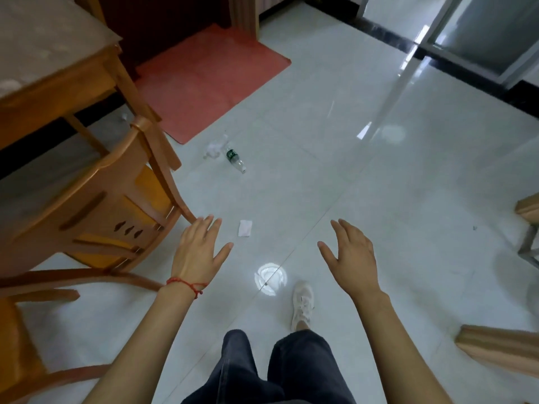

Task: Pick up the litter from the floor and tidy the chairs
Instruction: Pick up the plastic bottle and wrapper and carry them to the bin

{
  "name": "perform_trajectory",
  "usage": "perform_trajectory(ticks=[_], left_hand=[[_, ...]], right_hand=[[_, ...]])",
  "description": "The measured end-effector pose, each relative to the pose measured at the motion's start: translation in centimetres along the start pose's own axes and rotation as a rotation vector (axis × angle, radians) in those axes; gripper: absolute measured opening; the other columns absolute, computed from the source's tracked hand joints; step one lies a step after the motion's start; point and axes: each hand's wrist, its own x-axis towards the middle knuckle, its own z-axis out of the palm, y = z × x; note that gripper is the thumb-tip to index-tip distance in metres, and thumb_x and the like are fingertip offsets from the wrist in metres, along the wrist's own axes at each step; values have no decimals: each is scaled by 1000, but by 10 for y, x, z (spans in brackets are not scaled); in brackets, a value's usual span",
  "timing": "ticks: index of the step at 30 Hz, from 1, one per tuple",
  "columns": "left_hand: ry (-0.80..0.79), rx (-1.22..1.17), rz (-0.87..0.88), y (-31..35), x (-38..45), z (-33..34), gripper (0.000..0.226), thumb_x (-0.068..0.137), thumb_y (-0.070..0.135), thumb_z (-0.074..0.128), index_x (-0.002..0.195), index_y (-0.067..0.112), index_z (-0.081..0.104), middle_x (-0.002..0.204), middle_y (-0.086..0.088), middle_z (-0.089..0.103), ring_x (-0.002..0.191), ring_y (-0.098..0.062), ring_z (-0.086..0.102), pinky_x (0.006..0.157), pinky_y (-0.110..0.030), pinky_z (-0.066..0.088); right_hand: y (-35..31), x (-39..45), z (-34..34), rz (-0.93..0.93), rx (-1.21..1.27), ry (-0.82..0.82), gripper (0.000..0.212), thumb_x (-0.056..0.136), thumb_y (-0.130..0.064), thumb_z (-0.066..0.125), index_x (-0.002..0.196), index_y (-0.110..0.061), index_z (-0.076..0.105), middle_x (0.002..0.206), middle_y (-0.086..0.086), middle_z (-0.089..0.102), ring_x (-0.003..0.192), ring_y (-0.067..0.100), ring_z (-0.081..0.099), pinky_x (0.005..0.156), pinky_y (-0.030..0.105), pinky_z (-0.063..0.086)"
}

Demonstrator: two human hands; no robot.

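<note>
While both our hands hung spread and empty at mid-frame, the tissue [245,228] lay on the floor [379,199] just right of our left hand [198,252], nearer it than our right hand [351,255]; a bottle [235,160] lay farther up.

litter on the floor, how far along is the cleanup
Nothing looks done yet. The white tissue, the plastic bottle and the crumpled wrapper all lie on the tiles. The left hand and right hand are both open and empty. The wooden chair stands askew from the table.
</note>
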Motion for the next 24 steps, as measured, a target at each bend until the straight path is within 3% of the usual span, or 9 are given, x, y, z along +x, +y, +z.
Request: perform_trajectory(ticks=[5, 8, 11, 16, 24], left_hand=[[36, -34, -145, 27, 55, -6, 58, 87, 38, 54, 131, 3, 43, 138, -21, 44, 132, -36, 32, 107, -48, 28], [50, -63, -207, 38, 82, -9, 64, 86, 46, 41, 130, 1, 45, 136, -22, 46, 130, -38, 35, 106, -50, 30], [36, -58, -286, 36, 105, -6, 62, 89, 45, 44, 134, 4, 40, 141, -18, 40, 134, -34, 30, 109, -48, 28], [31, -86, -383, 14, 149, 0, 101, 78, 73, -5, 132, 3, 43, 138, -20, 44, 130, -37, 35, 105, -50, 31], [-18, -182, -513, -23, 214, 5, 85, 90, 62, 8, 122, -3, 53, 124, -27, 55, 117, -44, 49, 94, -55, 40]], right_hand=[[17, 90, -22, -127, -30, -63, 53, 91, -38, 49, 135, -9, 40, 141, 13, 41, 131, 27, 35, 107, 39, 23], [19, 140, -30, -205, -54, -114, 53, 92, -39, 48, 135, -10, 39, 142, 13, 40, 131, 27, 34, 108, 38, 22], [13, 186, -28, -261, -72, -152, 53, 91, -39, 49, 135, -10, 39, 142, 13, 40, 131, 27, 34, 108, 38, 22], [-15, 263, -8, -370, -98, -225, 53, 91, -39, 49, 135, -10, 39, 142, 13, 41, 131, 26, 35, 108, 38, 23], [-74, 363, 26, -548, -150, -362, 53, 92, -38, 48, 136, -10, 38, 142, 12, 41, 131, 26, 35, 108, 37, 22]])
